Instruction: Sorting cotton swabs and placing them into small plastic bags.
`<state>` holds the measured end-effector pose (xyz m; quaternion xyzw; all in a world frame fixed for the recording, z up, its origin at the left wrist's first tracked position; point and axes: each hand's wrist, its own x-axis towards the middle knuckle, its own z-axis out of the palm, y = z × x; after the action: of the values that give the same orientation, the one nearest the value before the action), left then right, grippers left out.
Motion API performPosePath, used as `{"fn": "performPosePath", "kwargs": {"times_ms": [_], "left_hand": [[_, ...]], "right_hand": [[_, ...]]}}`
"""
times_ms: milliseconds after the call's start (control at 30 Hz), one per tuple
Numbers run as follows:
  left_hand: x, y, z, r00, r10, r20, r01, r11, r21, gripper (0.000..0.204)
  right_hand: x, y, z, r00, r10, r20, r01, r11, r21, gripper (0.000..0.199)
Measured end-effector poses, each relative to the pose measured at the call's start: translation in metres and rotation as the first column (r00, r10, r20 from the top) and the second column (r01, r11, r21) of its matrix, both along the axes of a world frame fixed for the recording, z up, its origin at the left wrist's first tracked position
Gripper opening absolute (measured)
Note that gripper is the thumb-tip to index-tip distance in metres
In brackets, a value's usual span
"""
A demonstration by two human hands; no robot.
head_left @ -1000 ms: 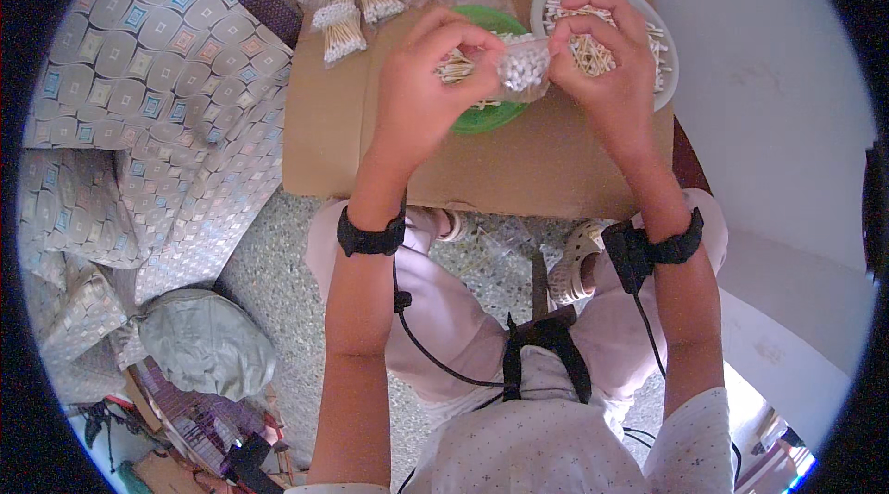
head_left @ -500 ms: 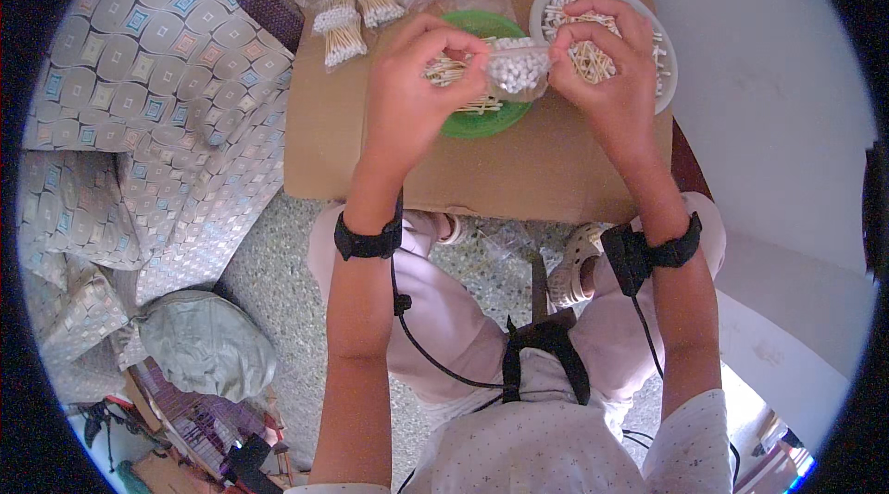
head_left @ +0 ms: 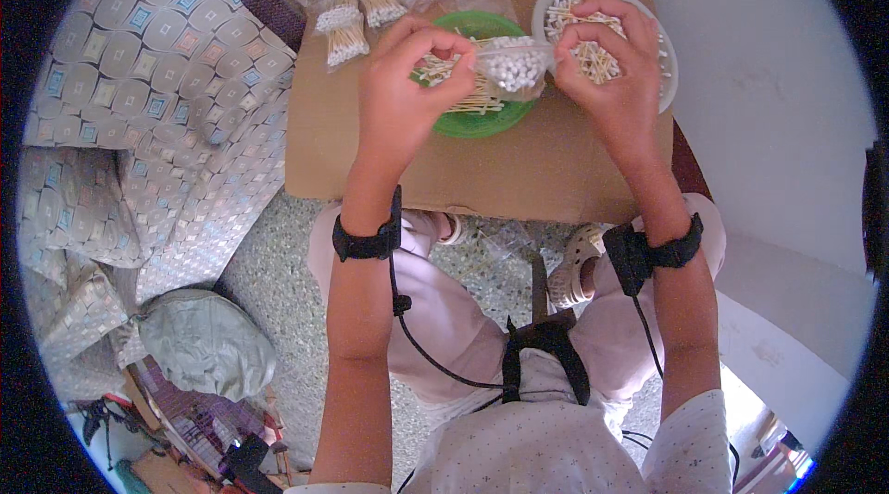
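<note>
Small clear plastic bag of cotton swabs (head_left: pixel 515 62) pinched taut between left hand (head_left: pixel 400 91) and right hand (head_left: pixel 613 77), over round green plastic plate (head_left: pixel 482 114), catching spills; white bowl (head_left: pixel 659 50) at two o'clock.

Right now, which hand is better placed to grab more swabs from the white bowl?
Right, probably. The right hand hovers directly over the white bowl while pinching the small clear bag. The left hand sits over the green plate, farther away.
</note>
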<state>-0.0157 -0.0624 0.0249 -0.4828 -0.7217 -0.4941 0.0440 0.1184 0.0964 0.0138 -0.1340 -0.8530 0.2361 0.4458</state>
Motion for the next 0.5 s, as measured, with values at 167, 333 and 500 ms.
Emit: {"fn": "performPosePath", "kwargs": {"times_ms": [167, 333, 500], "left_hand": [[-0.004, -0.003, -0.002, 1.0, -0.012, 0.023, 0.012, 1.0, -0.015, 0.009], [-0.004, -0.004, -0.003, 0.999, 0.006, 0.032, -0.008, 0.999, 0.044, 0.012], [0.006, 0.0, -0.011, 0.974, -0.087, 0.21, 0.068, 0.993, 0.099, 0.01]], "right_hand": [[0.0, 0.0, 0.0, 1.0, -0.003, 0.014, 0.003, 1.0, 0.013, 0.015], [0.002, 0.006, 0.002, 0.998, 0.06, 0.028, -0.057, 0.993, -0.101, 0.016], [0.002, 0.022, -0.003, 0.931, 0.352, 0.094, -0.323, 0.916, -0.236, 0.043]]}}
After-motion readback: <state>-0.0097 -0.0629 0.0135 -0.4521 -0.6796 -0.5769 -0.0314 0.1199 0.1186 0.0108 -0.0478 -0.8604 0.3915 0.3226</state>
